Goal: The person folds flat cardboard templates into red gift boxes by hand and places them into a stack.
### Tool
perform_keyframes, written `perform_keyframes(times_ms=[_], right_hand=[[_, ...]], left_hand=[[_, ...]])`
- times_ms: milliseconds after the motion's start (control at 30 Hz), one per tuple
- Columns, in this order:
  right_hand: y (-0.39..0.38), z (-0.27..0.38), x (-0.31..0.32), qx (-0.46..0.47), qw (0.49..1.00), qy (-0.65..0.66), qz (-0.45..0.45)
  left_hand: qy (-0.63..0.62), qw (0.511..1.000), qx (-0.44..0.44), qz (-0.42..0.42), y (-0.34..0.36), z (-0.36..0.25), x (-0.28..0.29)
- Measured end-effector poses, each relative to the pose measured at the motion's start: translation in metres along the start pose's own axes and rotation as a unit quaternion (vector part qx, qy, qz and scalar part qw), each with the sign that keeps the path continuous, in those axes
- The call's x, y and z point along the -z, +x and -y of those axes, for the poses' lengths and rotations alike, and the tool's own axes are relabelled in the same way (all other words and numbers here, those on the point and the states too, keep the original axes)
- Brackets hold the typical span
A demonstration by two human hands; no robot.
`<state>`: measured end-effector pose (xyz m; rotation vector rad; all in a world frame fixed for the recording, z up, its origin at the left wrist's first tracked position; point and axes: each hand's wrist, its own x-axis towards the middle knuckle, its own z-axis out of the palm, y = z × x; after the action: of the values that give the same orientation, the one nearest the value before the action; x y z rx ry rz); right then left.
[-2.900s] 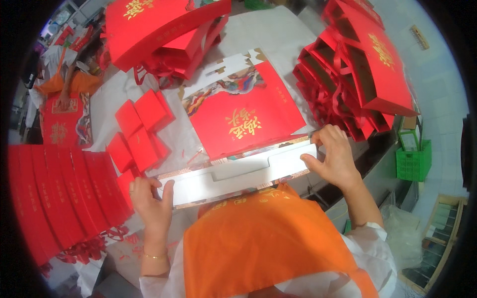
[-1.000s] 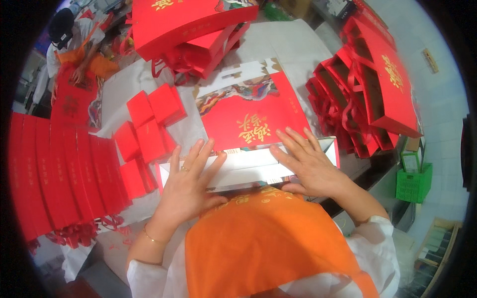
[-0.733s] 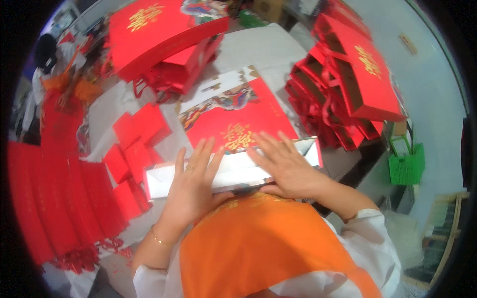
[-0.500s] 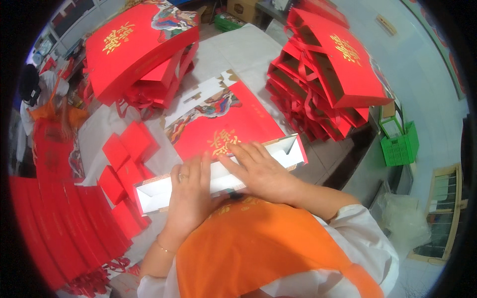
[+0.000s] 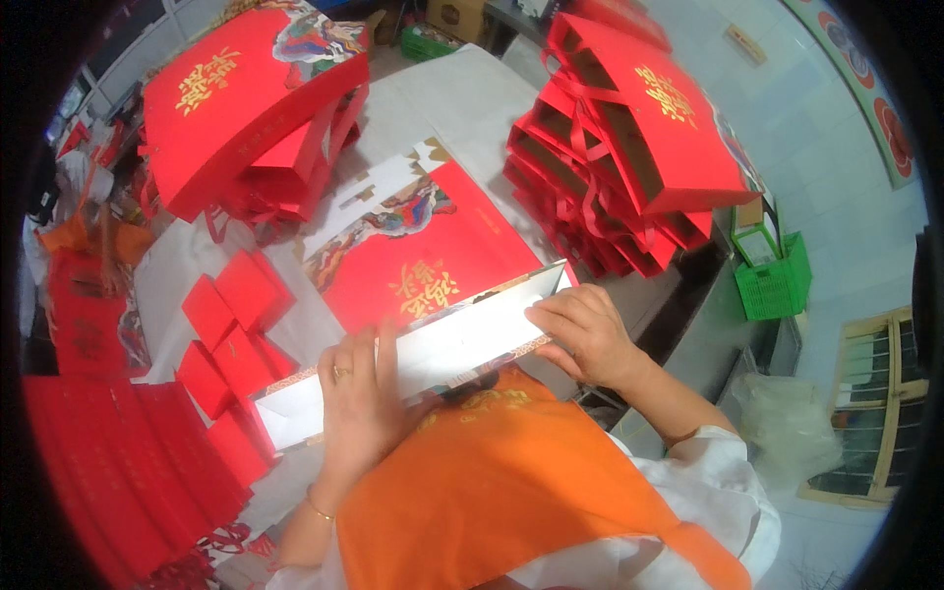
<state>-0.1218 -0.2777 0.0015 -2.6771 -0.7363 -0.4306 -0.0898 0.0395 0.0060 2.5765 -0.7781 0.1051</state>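
Observation:
A red paper gift bag stands against my orange apron point(image 5: 511, 472), its long white bottom panel point(image 5: 457, 344) turned up. My left hand point(image 5: 359, 388) lies over the left part of this panel, fingers bent across it and thumb out of sight. At the right end, my right hand point(image 5: 590, 334) grips the bag's edge, fingers over the white panel and thumb on the near side. Just beyond lies a flat red bag sheet point(image 5: 482, 231) with gold lettering, a colourful pattern and notched white flaps at its far end.
Stacks of red gift bags rise at the far left point(image 5: 246, 118) and far right point(image 5: 659, 138). Small red boxes point(image 5: 258, 292) and a row of folded red bags point(image 5: 138, 462) are at left. A person point(image 5: 84, 221) works beyond them. A green basket point(image 5: 777, 280) stands right.
My right hand has slid from the middle of the white panel to its right end and now grips the edge there. The left hand stays on the left part. The whole view has shifted slightly.

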Motion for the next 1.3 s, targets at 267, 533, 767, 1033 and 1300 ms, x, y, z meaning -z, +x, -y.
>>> perform_keyframes(times_ms=[267,533,767,1033,1300], right_hand=[[-0.006,-0.011,0.006,-0.016,0.999,-0.008,0.031],[-0.007,-0.050,-0.009,-0.169,0.943,0.286,0.015],[-0.029,-0.078,-0.101,-0.341,0.793,0.419,0.279],[0.060,-0.034,-0.133,-0.167,0.804,0.567,-0.053],[0.229,-0.035,-0.107,-0.189,0.585,0.785,-0.072]], left_hand=[[0.001,1.000,0.005,-0.001,0.005,-0.001,-0.003],[0.062,0.996,-0.053,-0.023,-0.004,-0.003,0.008],[0.127,0.950,-0.036,-0.284,-0.062,0.039,-0.023],[0.136,0.909,0.099,-0.382,-0.116,0.042,-0.006],[0.180,0.882,0.119,-0.418,-0.129,0.046,-0.001]])
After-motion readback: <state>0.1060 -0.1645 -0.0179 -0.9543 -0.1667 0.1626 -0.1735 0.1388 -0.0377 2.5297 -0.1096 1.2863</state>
